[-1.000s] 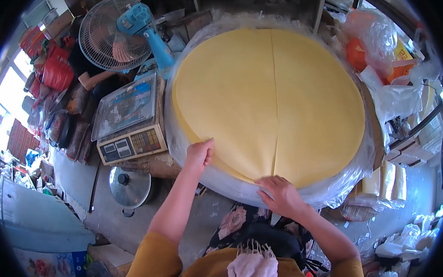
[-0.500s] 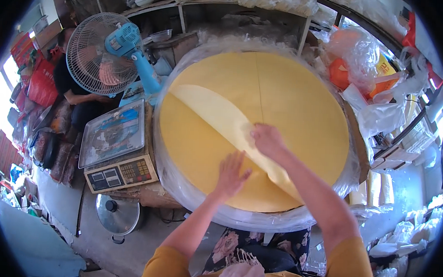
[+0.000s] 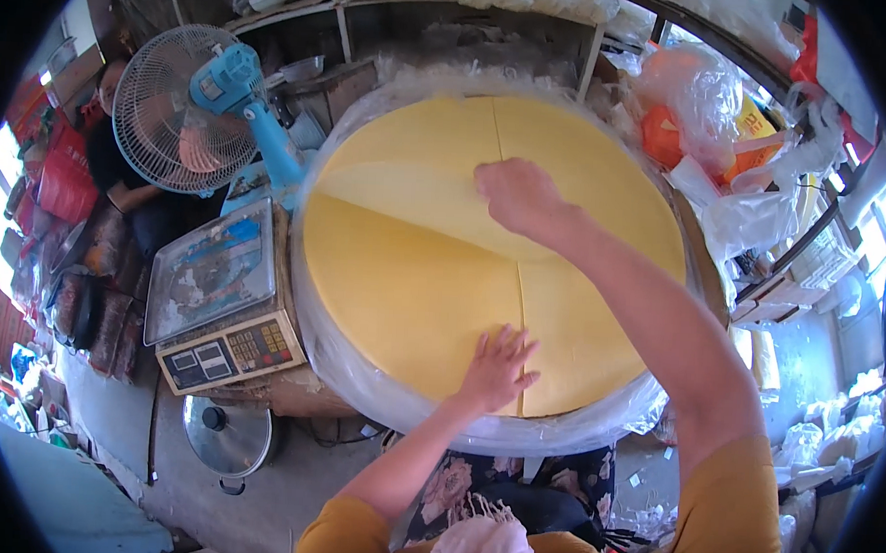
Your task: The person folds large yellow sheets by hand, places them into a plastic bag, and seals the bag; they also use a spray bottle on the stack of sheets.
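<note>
A wide round stack of thin, smooth yellow sheets (image 3: 401,304) fills the middle, with a straight line running across it from far to near. The top sheet (image 3: 407,197) is partly lifted, and its paler raised part slopes over the far left half. My right hand (image 3: 522,199) is closed on this sheet beyond the middle of the round; the pinched edge is hidden behind my fingers. Flat on the near part of the stack, beside the line, rests my left hand (image 3: 498,368), fingers spread and holding nothing. Clear plastic wrap (image 3: 357,392) surrounds the stack's rim.
At left stand a blue fan (image 3: 233,85) and a scale (image 3: 223,355) with a metal tray (image 3: 213,274). A lidded pot (image 3: 226,437) sits on the floor. Plastic bags (image 3: 707,120) crowd the right. Behind the fan sits another person (image 3: 118,159).
My right hand has moved away from me with the sheet, so its fold has opened out across the stack. My left hand has shifted right and nearer, and its fingers are spread wider.
</note>
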Motion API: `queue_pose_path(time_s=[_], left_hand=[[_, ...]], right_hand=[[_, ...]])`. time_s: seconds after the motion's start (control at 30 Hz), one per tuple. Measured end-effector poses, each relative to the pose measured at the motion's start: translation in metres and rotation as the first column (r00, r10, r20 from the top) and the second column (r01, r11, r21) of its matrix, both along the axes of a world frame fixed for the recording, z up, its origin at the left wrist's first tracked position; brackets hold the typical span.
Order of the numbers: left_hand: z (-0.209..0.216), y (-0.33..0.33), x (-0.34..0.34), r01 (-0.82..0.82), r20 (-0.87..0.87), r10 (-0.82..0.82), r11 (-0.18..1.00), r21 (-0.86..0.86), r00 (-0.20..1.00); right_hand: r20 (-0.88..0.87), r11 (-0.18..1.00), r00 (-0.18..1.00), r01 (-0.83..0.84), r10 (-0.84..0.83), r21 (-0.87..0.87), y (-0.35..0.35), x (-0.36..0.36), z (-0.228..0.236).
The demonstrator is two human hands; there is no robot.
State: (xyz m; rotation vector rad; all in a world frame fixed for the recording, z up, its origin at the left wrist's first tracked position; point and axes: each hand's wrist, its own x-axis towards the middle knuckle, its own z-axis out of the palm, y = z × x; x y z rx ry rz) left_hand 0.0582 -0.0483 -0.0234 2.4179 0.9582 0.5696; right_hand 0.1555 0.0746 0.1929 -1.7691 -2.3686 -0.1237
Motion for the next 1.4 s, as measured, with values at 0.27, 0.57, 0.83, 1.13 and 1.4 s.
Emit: queue_pose_path(time_s=[0.27,0.57,0.83,1.13,1.4], left_hand=[[-0.003,0.022,-0.011,-0.045,0.118,0.08,0.961,-0.274,0.99],[0.003,0.126,-0.132,-0.838,0.5,0.68,0.498,0.223,0.537],[0.001,0.124,-0.11,-0.01,-0.273,0.18,0.851,0.525,0.945],[0.055,0.067,-0.05,0.157,-0.388,-0.042,0.95,0.27,0.921],[0.063,0.095,-0.039,-0.339,-0.082,0.453,0.764,0.549,0.888]], right_hand=[[0.32,0.77,0.935,-0.316,0.154,0.554,-0.052,-0.012,0.111],[0.324,0.859,0.905,-0.383,0.276,0.338,-0.177,0.13,-0.015],[-0.101,0.982,0.979,0.181,-0.176,0.047,-0.161,0.215,-0.126],[-0.301,1.0,0.953,0.02,-0.018,0.001,-0.17,0.178,-0.202],[-0.639,0.924,0.667,0.25,-0.382,-0.29,-0.119,0.178,-0.149]])
